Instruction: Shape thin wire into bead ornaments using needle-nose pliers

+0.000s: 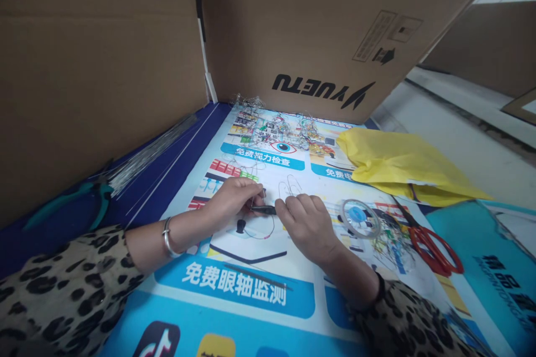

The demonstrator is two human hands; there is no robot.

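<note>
My left hand [234, 201] is closed, thumb and fingers pinching a thin wire near the middle of the poster-covered table. Wrapped in a fist, my right hand [310, 226] grips what look like pliers, with only the narrow black jaws [263, 210] showing; the handles are hidden in the palm. The jaws point left and meet the left fingertips. A thin wire loop [273, 228] with a small pinkish bit hangs just below them. More fine wire loops [290, 183] show beyond my right hand.
Tangled wire pieces [278, 125] lie at the back. A tape roll [360, 217], red-handled scissors [435, 248] and a yellow bag [410, 164] are at right. Straight wires [146, 153] and teal-handled pliers [100, 201] lie left. Cardboard walls [293, 22] stand behind and left.
</note>
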